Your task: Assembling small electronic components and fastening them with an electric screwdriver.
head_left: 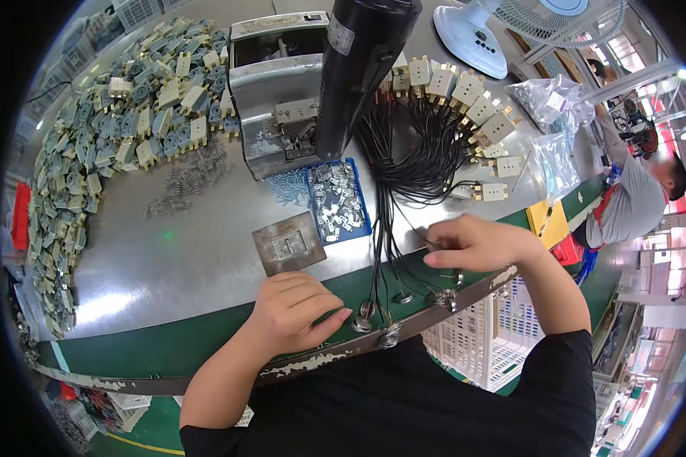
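My right hand (476,244) is at the right of a black cable bundle (411,175), its thumb and curled fingers closed on one thin black cable (413,227). The strands run toward the table's front edge and end in round metal pieces (390,335). My left hand (293,311) is just in front of a flat metal plate (282,245) with a recessed middle. Its fingers are curled and the thumb points toward the cables; what it holds, if anything, is hidden. Behind the plate sits a blue tray (370,221) of small metal clips, with loose screws (286,186) beside it.
A metal bench machine (274,107) with a black cylinder (354,76) stands at the back. Grey and beige switch-like parts (152,107) are heaped at left, near loose springs (190,179). Beige blocks (466,90) fan around the cables. A fan (472,38), plastic bags (552,164) and another person (625,198) are right.
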The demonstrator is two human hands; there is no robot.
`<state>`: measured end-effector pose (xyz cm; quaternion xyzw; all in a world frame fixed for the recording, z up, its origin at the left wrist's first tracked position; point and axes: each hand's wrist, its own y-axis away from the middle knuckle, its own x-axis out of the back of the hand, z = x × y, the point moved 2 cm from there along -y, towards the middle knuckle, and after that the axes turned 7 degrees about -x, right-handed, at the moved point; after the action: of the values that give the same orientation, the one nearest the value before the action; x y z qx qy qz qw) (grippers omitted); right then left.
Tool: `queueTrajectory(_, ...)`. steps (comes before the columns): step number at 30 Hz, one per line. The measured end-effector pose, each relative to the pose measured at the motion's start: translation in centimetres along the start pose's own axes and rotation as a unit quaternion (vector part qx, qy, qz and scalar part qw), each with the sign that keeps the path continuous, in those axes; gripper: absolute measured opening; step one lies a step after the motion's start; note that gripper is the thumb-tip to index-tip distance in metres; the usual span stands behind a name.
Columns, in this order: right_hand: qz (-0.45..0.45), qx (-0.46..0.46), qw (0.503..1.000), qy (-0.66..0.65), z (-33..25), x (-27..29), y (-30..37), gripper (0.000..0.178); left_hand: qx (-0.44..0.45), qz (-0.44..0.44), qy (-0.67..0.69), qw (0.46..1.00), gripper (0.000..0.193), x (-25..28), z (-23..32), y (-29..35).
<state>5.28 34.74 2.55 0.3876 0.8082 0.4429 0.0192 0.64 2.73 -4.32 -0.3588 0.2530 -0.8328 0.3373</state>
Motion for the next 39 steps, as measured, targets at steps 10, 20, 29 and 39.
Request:
queueTrajectory(10,-0.055,0.318,0.745,-0.583,-4.7,3.5,-1.2,0.100,0.000,0.019,0.001,1.000,0.017,0.7,0.2,0.0)
queueTrajectory(20,0.294,0.423,0.830,0.213,-12.0,-3.5,-5.4,0.024,0.176,0.164,0.095,0.966,0.050,4.5,2.6,-4.2)
queueTrajectory(29,0.261,0.364,0.888,0.103,-10.9,-5.5,-6.7,0.012,0.190,0.030,-0.127,0.973,0.025,5.4,2.8,-5.4)
queueTrajectory(39,0.226,0.400,0.887,0.036,-10.6,-4.1,-6.1,0.013,0.280,0.095,0.412,0.862,0.015,5.1,-0.7,-1.7)
